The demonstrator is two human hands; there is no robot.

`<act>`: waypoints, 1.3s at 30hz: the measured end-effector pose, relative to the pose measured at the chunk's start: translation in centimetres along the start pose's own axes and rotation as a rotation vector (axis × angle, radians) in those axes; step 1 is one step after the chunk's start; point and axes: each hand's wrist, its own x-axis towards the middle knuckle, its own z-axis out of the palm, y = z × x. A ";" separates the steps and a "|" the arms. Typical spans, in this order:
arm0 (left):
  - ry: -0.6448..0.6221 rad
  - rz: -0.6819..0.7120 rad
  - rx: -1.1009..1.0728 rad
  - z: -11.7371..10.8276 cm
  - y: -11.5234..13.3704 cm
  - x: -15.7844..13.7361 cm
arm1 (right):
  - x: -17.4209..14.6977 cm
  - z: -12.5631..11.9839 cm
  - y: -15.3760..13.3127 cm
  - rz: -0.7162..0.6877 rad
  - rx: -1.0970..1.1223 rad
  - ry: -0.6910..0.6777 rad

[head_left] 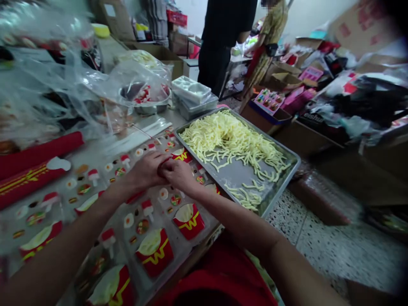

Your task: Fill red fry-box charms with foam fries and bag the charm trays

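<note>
My left hand and my right hand meet over the far part of the clear plastic trays, fingers closed together. Between them shows a bit of red, which looks like one of the small red fry boxes; the fingers hide most of it. Around the hands, tray compartments hold red fry boxes with yellow zigzags and small food-shaped pieces such as a red-and-white popsicle. Just right of my right hand lies a metal tray heaped with pale yellow fry-shaped strips.
Flat red card boxes lie at the left. Behind stand plastic bags, a metal bowl with red-and-white pieces and stacked white trays. Cartons crowd the right-hand floor. Two people stand at the back.
</note>
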 end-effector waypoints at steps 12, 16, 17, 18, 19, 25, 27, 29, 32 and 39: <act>0.025 -0.078 0.045 0.2 0.3 -2.2 | -1.7 -3.9 2.4 -0.062 -0.136 0.051; 0.085 -0.057 0.114 0.2 4.9 -0.2 | -3.9 -4.7 2.6 -0.189 -0.379 0.184; 0.080 -0.050 0.104 0.4 6.3 0.8 | -4.3 -5.0 2.8 -0.223 -0.383 0.161; 0.067 -0.063 0.096 0.6 7.5 1.7 | -4.6 -5.5 3.3 -0.262 -0.359 0.111; 0.052 -0.093 0.092 0.9 8.4 2.6 | -4.8 -6.4 4.2 -0.303 -0.312 0.054; 0.044 -0.381 -0.014 2.0 7.5 4.3 | -4.6 -16.6 15.4 -0.260 -0.510 0.044; 0.045 -0.399 -0.069 1.9 7.6 4.5 | -3.5 -19.0 18.7 -0.290 -0.688 -0.085; 0.068 -0.369 -0.084 1.8 8.5 4.9 | -2.1 -20.1 20.4 -0.352 -0.781 -0.211; 0.111 -0.302 -0.067 1.8 10.1 5.5 | -0.1 -20.1 20.6 -0.400 -0.811 -0.306; 0.084 -0.271 -0.142 2.4 10.9 5.7 | 0.0 -18.4 20.6 -0.210 -0.734 -0.274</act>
